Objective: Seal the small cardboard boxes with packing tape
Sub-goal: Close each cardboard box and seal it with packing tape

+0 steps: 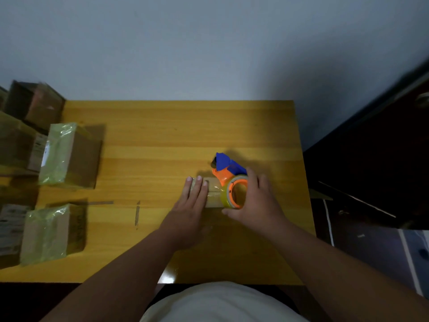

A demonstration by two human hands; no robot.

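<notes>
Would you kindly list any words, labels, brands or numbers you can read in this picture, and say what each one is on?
No text can be read.
White label on a taped box at the left edge: print too blurred.
Printed labels at the lower left edge: too blurred.
Tape dispenser and the small box under the hands: no markings visible.

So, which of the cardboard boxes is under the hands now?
The small box mid-table: the left hand presses flat on it, the right hand holds the tape dispenser against it. The others sit untouched at the table's left edge.

small box (212, 194) mostly covered by left hand (189, 205) and tape dispenser (228, 180); stacked boxes (14, 145) cut by left edge, blurred; label text unreadable
</notes>
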